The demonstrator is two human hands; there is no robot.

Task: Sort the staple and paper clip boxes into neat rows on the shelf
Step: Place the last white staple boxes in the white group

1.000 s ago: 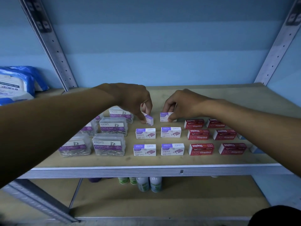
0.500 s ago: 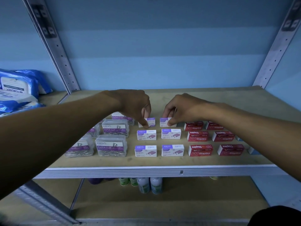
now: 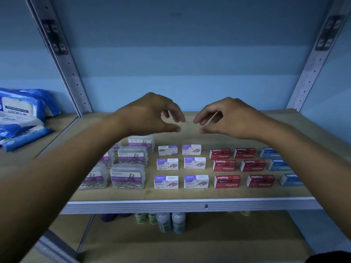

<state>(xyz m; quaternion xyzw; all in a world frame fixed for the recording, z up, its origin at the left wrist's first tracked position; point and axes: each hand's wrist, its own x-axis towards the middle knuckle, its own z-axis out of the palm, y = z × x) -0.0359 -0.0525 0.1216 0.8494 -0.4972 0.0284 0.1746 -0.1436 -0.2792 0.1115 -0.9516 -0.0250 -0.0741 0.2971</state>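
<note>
Hands, left and right, seemingly loose-fingered, hold nothing.

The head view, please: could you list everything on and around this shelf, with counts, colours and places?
Clear plastic paper clip boxes: at least five visible, purple and white labels, shelf left, partly behind the left arm.
White and purple cardboard staple boxes: six, two columns, shelf middle.
Red cardboard staple boxes: six, two columns, right of middle.
Blue cardboard boxes: three visible, far right, partly behind the right arm.
Wooden shelf board: one, tan.
Blue and white plastic packs: several, neighbouring shelf, left.
Small bottles: several, lower shelf.
Left hand: above the boxes, holding nothing.
Right hand: likewise.
</note>
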